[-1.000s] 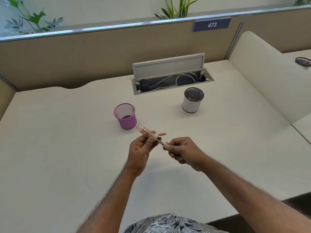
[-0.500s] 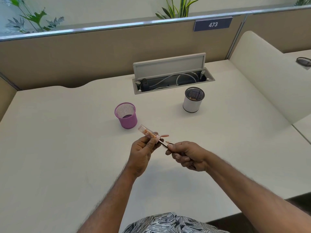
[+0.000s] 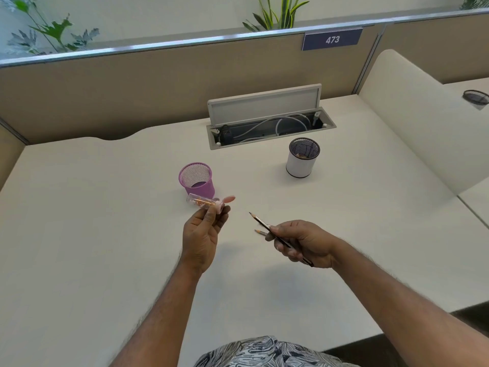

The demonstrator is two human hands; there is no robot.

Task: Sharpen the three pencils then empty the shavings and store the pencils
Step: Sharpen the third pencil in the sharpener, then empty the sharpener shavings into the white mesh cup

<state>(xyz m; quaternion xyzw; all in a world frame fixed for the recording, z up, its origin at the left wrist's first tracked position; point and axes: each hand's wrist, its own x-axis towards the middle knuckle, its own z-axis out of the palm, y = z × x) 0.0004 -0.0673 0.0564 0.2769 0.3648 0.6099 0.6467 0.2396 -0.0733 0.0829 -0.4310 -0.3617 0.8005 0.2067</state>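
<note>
A clear tube sharpener (image 3: 194, 199) is pinched between the thumb and curled fingertips of the left hand (image 3: 203, 234), which is raised with its palm turned toward the right hand. Orange shavings (image 3: 207, 203) are seen inside the tube, and a pink flap (image 3: 229, 199) at the gripped end stands open. Pencils (image 3: 260, 223) are gripped in the right hand (image 3: 301, 243), whose fingers are curled closed around them. One sharpened tip is pointed up toward the sharpener and a second tip is seen just below it; whether a third is held cannot be told. The hands are held apart above a pale desk (image 3: 105, 234), with a gap left between pencil tips and sharpener. Just beyond the left hand, close behind the tube, a purple mesh cup (image 3: 197, 178) is set upright. Farther out beyond the right hand, a white cup (image 3: 301, 165) with a dark mesh lining is placed. Behind both cups, a cable tray (image 3: 270, 128) is sunk in the desk with its lid propped open, and a tan partition (image 3: 132, 96) bearing a sign (image 3: 332, 39) numbered 473 is set at the back.
</note>
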